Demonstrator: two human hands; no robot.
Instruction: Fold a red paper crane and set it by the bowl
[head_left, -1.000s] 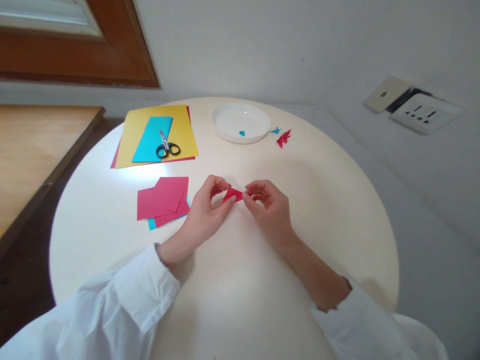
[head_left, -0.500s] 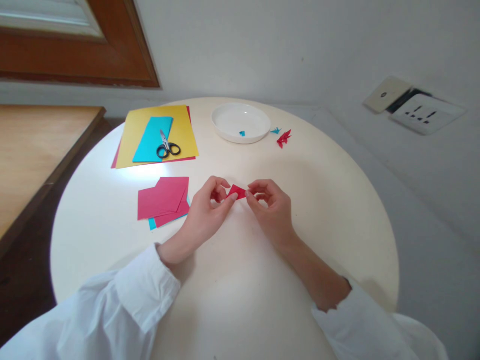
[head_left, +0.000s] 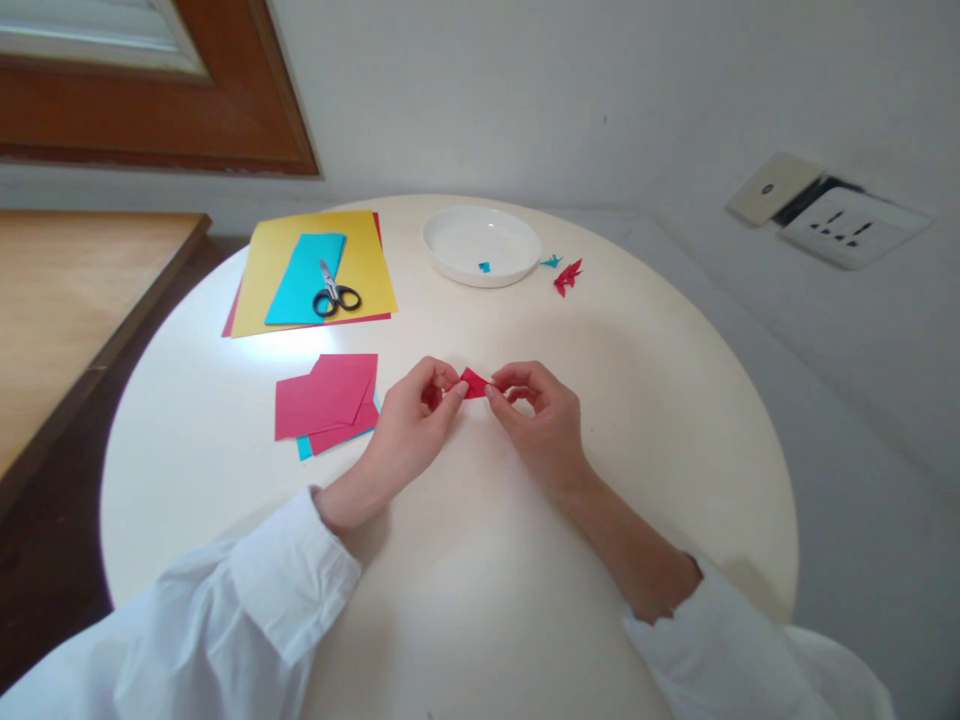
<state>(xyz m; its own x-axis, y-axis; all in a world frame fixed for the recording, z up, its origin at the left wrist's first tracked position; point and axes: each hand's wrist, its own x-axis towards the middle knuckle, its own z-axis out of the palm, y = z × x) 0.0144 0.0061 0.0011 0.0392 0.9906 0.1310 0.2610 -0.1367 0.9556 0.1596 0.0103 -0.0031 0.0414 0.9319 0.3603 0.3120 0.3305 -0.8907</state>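
Between my two hands is a small folded piece of red paper (head_left: 474, 383), held over the middle of the round table. My left hand (head_left: 420, 415) pinches its left side between thumb and fingers. The right side is pinched by my right hand (head_left: 541, 415), whose fingertips cover part of the paper. To the left of my left hand lie several loose red paper pieces (head_left: 326, 395), with a blue paper piece (head_left: 304, 448) showing from under them.
Scissors (head_left: 330, 292) rest on a blue sheet (head_left: 296, 285) over larger yellow paper (head_left: 371, 260) at the back left. A white dish (head_left: 480, 225) holds a small blue paper bit. Beside it lie small blue (head_left: 552, 261) and red folded paper figures (head_left: 568, 277).
My fingers have shifted slightly on the red paper, and my right thumb sits a little farther left. The other things have stayed in place.
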